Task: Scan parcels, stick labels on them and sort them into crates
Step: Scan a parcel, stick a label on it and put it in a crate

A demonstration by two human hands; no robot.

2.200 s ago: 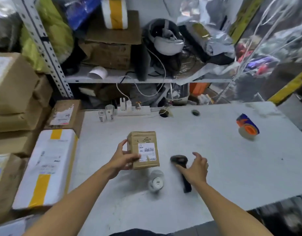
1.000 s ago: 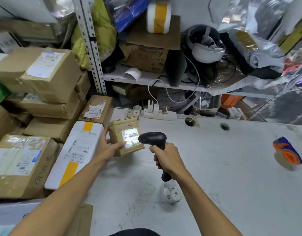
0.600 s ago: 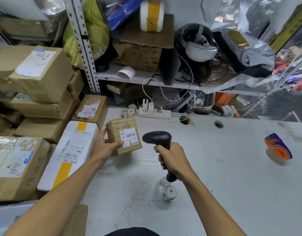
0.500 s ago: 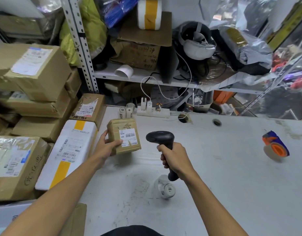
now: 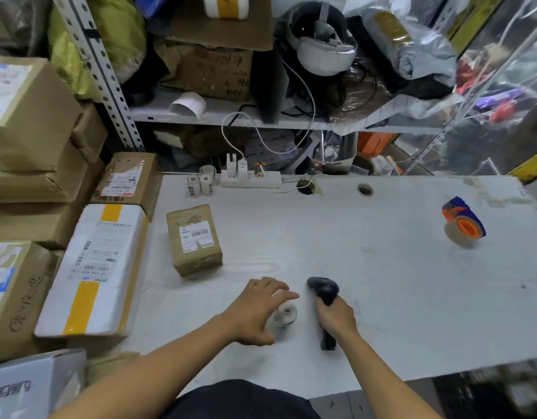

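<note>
A pale grey-white tabletop (image 5: 367,267) with faint scuffs. On it, a small brown cardboard parcel (image 5: 194,240) bearing a white label printed with black barcodes. A black barcode scanner (image 5: 323,293) and a whitish label roll (image 5: 286,314) lie near the front edge. At the far right, a tape dispenser (image 5: 463,220) in blue and orange. At the left, a white parcel (image 5: 94,267) crossed by a yellow stripe, among plain brown cardboard boxes (image 5: 25,116) with white labels. At the back, a white power strip (image 5: 252,178) and a white and black headset (image 5: 321,40).

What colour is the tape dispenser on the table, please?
Blue and orange, seen in the head view: tape dispenser.
</note>
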